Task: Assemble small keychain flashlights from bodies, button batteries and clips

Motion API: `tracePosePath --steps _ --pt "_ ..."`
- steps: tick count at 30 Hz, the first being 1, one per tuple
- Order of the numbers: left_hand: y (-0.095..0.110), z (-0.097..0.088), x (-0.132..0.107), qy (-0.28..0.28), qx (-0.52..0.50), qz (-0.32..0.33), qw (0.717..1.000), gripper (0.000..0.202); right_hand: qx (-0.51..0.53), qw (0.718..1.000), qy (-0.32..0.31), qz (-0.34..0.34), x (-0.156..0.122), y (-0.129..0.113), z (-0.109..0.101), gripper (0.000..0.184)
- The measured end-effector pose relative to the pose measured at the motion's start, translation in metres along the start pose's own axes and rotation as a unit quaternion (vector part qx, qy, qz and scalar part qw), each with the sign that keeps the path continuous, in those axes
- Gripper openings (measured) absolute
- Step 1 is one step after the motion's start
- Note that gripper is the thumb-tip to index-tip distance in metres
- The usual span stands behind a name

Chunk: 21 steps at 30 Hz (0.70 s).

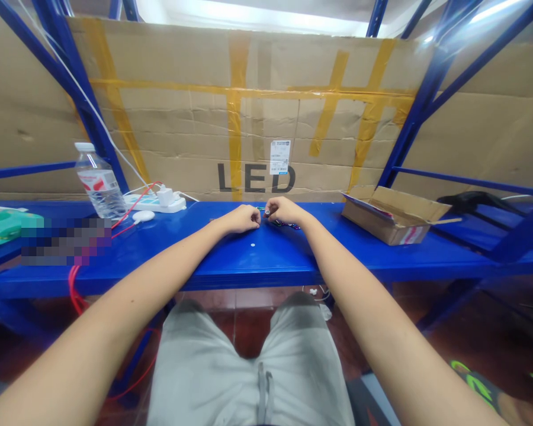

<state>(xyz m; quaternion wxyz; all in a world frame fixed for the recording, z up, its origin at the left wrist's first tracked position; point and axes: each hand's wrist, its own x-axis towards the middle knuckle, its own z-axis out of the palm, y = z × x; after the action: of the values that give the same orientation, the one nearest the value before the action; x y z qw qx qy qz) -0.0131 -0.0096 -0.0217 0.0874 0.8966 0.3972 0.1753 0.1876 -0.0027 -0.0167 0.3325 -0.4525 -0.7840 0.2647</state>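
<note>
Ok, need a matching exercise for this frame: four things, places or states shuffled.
1. Clear plastic bottle with white cap
2. Open brown cardboard box
3. White paper label
4. Bare right hand

A. Stuck on the tan taped cardboard panel
B. Pinching a small piece
C. Left of the white power strip
D. Right of both hands

1-C; 2-D; 3-A; 4-B

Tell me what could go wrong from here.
The small shiny pieces lie close by the right hand, so a careless sweep might scatter them. The bottle stands beside the power strip; if knocked over, it could hit the plugs or leak. The red cable hangs over the table's front edge near the left forearm and might snag.
</note>
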Motion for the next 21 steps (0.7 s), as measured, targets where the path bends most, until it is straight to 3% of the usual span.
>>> tracePosePath --steps 11,13,18,21 --pt "0.003 -0.003 -0.003 0.012 -0.018 0.018 1.0 0.011 -0.03 0.999 -0.009 0.006 0.001 0.002 0.0 0.027" --pt "0.004 -0.005 -0.004 0.045 -0.021 0.03 0.998 0.012 -0.034 0.999 -0.009 0.008 0.0 0.0 0.0 0.026" --pt "0.007 -0.011 0.0 0.208 -0.021 0.093 0.973 0.01 -0.014 1.0 -0.01 0.009 -0.004 -0.007 0.0 0.027" --pt "0.009 -0.011 0.002 0.218 -0.007 0.125 0.968 0.01 -0.004 1.0 -0.017 -0.004 -0.004 -0.009 0.001 0.025"
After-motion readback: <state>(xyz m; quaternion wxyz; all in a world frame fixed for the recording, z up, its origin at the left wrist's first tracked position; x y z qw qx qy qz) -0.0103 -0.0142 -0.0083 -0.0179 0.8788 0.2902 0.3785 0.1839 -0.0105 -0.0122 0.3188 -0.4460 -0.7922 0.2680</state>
